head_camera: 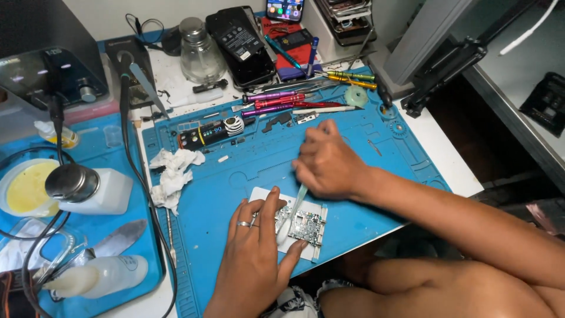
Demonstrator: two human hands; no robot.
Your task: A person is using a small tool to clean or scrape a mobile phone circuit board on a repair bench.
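Observation:
A small green circuit board (306, 225) lies on a white pad (262, 195) near the front of a blue work mat (353, 147). My left hand (253, 256), with a ring on one finger, presses down on the pad and the board's left edge. My right hand (326, 162) hovers just above and grips a pale brush (292, 213) whose blurred head touches the board's left side.
Crumpled white tissue (172, 172) lies left of the pad. Several screwdrivers (282, 101) and tweezers line the mat's far edge. A glass bottle (199, 52), phones (242, 41), a pump dispenser (88, 187), a squeeze bottle (103, 275) and black cables (132, 159) crowd the left and back.

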